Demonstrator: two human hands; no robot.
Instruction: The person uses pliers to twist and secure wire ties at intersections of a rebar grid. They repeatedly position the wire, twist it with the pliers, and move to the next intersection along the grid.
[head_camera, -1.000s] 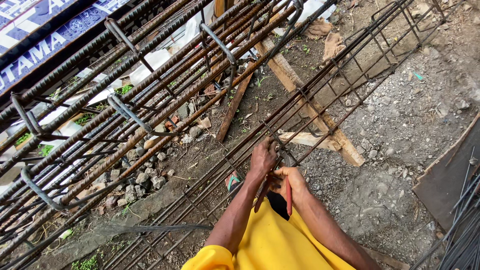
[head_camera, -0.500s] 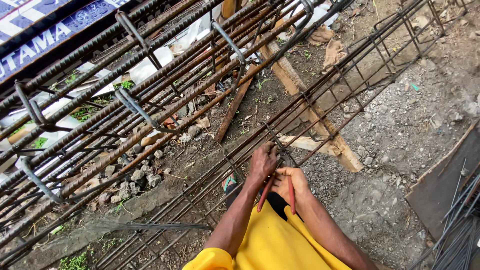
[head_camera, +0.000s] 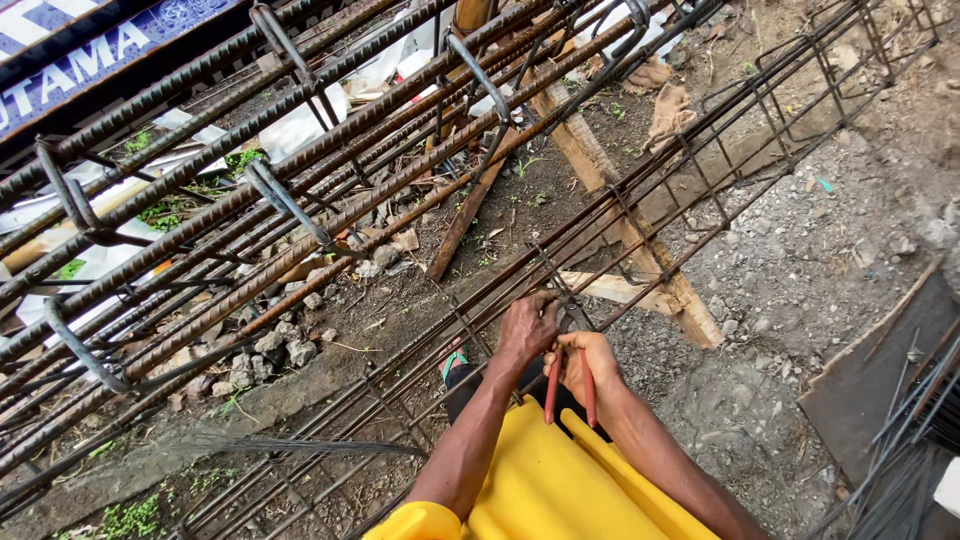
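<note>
My left hand (head_camera: 527, 328) grips a long bar of the low rebar cage (head_camera: 700, 150) where a stirrup crosses it. Right beside it, my right hand (head_camera: 590, 368) holds red-handled pliers (head_camera: 570, 383), handles pointing back toward me and the jaws at the same crossing, hidden behind the fingers. Both forearms reach forward from yellow sleeves (head_camera: 545, 485). The cage runs diagonally from lower left to upper right over bare ground.
A larger cage of thick rusty bars (head_camera: 250, 200) lies on the left. Wooden planks (head_camera: 640, 250) lie under the low cage. Gravel covers the ground on the right, with a dark board (head_camera: 880, 380) and thin rods (head_camera: 915, 440) at the right edge. A sandalled foot (head_camera: 456, 368) shows below the bars.
The pliers' handles have swung from a slant to nearly upright and closer together. Both hands have stayed at the same crossing while the view shifted slightly.
</note>
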